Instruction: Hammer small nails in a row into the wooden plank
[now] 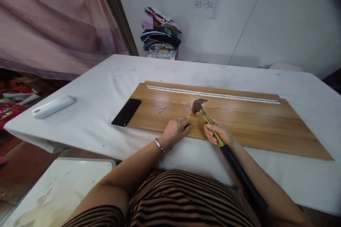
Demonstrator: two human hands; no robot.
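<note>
My right hand (pixel 218 132) is wrapped around the yellow part of a claw hammer's handle (pixel 237 166), whose black grip runs back along my forearm. The rusty hammer head (pixel 197 106) is low over a brown wooden board (pixel 255 124), just right of my left hand; whether it touches the wood I cannot tell. My left hand (pixel 177 129) rests at the board's near edge with its fingers curled together; what they hold, if anything, is hidden. A few loose nails (pixel 161 110) lie on the board to its left. Small dark spots dot the wood near the hammer head.
Two white measuring strips (pixel 213 95) run along the board's far side. A black phone (pixel 126 112) overlaps its left end. On the white-covered table (pixel 96 88) lies a white elongated object (pixel 53 106). Folded clothes (pixel 161 35) are stacked behind; a white stool (pixel 66 181) stands at lower left.
</note>
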